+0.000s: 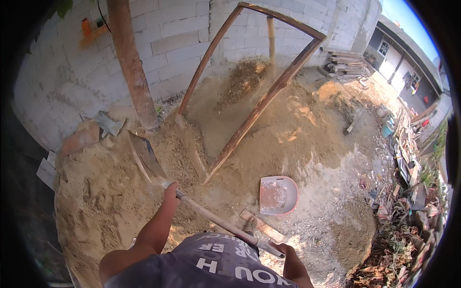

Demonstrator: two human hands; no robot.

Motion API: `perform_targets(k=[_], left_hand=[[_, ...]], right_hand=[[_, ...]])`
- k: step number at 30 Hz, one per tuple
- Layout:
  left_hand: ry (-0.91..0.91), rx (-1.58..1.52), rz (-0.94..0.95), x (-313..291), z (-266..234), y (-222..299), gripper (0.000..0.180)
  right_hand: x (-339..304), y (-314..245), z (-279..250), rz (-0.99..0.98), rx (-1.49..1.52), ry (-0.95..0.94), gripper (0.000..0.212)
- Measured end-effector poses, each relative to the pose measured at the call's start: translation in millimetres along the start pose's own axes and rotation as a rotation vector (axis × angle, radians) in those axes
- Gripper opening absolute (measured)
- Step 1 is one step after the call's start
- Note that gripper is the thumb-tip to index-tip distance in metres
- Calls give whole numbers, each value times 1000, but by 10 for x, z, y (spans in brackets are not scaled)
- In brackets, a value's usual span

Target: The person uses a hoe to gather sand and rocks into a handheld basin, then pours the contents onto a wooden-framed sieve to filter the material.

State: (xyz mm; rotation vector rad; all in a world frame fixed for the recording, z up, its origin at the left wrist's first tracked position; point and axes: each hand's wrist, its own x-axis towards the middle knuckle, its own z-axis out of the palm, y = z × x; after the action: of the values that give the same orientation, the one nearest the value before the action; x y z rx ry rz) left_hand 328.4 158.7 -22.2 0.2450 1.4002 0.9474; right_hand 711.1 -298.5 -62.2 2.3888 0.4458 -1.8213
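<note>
Both of my hands are closed on a long-handled shovel. My left hand grips it low, close to the blade, while my right hand holds the far end of the wooden handle beside my body. The wide metal blade is to the left, over a mound of sand; whether it touches the sand I cannot tell. Ahead of the blade stands a tilted wooden-framed mesh screen, its lower edge among gravelly sand and its upper part propped by a post.
A pinkish shallow scoop lies on the ground right of the screen. A short plank is by my foot. A wooden post rises before the grey block wall. Stacked boards, a blue bucket and debris line the right.
</note>
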Motion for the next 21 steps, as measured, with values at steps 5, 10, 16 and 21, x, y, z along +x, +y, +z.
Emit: perform_targets(k=[5, 10, 16, 21], left_hand=[[148, -27, -178, 73, -1234, -884, 23], [216, -264, -144, 88, -1802, -1028, 20], [332, -442, -22, 4, -2025, -1253, 20], [347, -562, -9, -176, -1877, -1350, 22]], right_hand=[[-97, 242, -392, 168, -190, 68, 103], [-196, -427, -700, 84, -462, 97, 96], [132, -679, -763, 3, -463, 223, 98], [711, -543, -1075, -408, 42, 456, 66]])
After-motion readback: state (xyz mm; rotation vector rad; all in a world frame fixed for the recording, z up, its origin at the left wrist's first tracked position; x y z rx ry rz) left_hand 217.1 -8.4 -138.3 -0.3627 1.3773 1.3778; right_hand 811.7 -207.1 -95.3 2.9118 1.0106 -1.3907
